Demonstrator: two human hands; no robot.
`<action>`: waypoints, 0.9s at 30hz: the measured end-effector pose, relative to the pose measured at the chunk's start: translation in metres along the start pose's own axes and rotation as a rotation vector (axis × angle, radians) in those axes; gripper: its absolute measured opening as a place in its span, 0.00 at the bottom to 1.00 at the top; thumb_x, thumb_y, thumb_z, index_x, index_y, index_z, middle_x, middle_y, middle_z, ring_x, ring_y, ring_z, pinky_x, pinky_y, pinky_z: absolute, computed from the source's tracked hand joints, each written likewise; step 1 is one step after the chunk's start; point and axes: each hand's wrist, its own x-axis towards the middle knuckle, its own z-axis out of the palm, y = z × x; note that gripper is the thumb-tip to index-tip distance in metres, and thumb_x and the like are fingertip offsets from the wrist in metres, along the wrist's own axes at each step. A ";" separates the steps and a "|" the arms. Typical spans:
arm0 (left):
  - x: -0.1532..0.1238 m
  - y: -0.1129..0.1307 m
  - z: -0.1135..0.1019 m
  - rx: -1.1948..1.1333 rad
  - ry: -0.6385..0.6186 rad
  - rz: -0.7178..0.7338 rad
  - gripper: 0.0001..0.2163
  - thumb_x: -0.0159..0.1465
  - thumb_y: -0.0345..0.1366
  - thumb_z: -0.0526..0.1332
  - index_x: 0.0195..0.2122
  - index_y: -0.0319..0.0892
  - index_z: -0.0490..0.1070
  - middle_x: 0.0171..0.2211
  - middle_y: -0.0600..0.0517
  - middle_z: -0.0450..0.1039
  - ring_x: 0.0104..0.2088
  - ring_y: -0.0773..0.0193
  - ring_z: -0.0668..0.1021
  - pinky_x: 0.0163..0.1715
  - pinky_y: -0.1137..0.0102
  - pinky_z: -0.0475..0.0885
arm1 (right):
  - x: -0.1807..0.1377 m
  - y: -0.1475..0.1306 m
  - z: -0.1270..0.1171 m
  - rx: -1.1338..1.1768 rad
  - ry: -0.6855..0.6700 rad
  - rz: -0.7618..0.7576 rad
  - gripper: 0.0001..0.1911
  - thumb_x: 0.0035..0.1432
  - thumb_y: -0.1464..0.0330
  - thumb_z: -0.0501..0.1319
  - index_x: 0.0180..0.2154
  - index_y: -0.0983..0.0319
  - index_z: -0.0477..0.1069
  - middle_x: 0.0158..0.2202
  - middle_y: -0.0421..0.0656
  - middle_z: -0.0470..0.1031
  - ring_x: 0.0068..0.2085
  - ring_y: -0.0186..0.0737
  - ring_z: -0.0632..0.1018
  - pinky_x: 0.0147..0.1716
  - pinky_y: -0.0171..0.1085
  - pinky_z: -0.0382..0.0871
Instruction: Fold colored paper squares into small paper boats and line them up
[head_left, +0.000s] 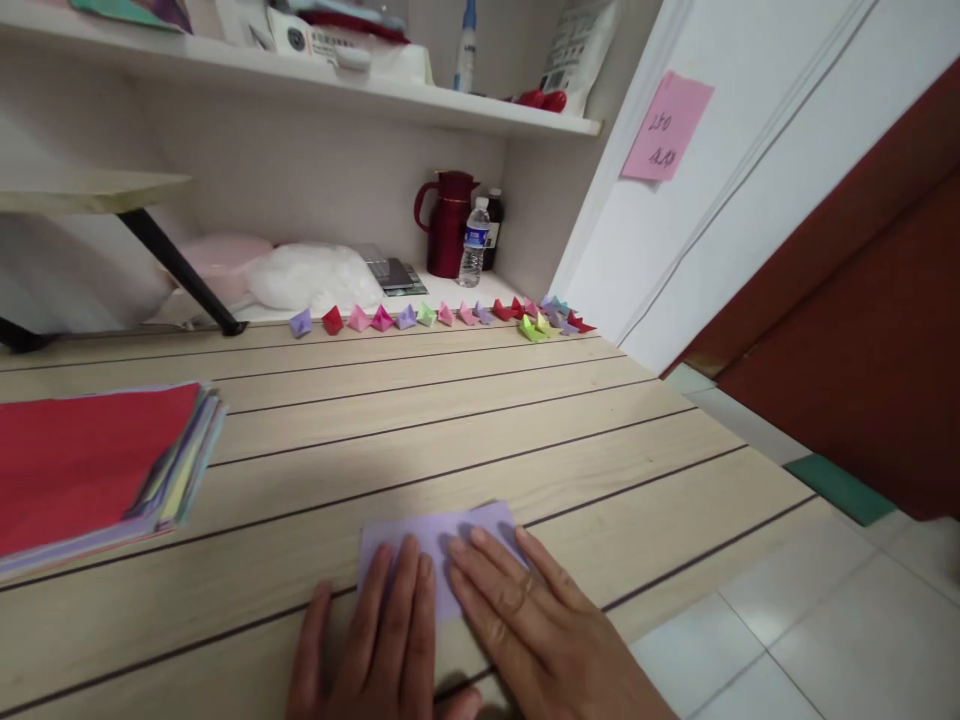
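A sheet of light purple paper (442, 592) lies flat near the front of the wooden table, and it looks folded. My left hand (386, 640) rests on its left part with the fingers stretched out and the thumb apart. On the right part, my right hand (532, 620) presses down flat, fingers extended. Both hands cover much of the paper's lower portion, so its near edge is partly hidden. Neither hand grips anything.
A stack of coloured paper (97, 460), red on top, lies at the left. Small folded paper boats (382, 317) line the table's back edge. Behind them stand a dark red jug (448, 225) and a water bottle (473, 245). The table's right edge (742, 445) drops to tiled floor.
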 end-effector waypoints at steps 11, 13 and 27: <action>0.004 0.008 -0.015 0.002 -0.194 -0.056 0.39 0.57 0.61 0.61 0.63 0.41 0.65 0.68 0.40 0.58 0.66 0.45 0.64 0.67 0.41 0.35 | -0.023 0.005 0.001 -0.175 -0.051 -0.052 0.39 0.60 0.43 0.60 0.62 0.62 0.67 0.60 0.48 0.73 0.61 0.53 0.72 0.68 0.53 0.43; 0.007 0.012 -0.019 0.003 -0.233 -0.082 0.46 0.48 0.66 0.66 0.64 0.45 0.64 0.68 0.39 0.58 0.66 0.41 0.63 0.66 0.38 0.40 | -0.021 -0.001 0.003 -0.187 -0.025 0.001 0.39 0.55 0.43 0.64 0.62 0.56 0.67 0.57 0.47 0.76 0.57 0.54 0.74 0.64 0.54 0.48; -0.027 -0.024 -0.065 0.149 -0.288 -0.285 0.38 0.46 0.40 0.74 0.60 0.53 0.68 0.64 0.40 0.65 0.61 0.39 0.71 0.64 0.34 0.37 | -0.022 -0.018 0.007 -0.170 0.068 0.117 0.34 0.61 0.44 0.58 0.62 0.54 0.67 0.58 0.44 0.75 0.57 0.50 0.72 0.58 0.51 0.53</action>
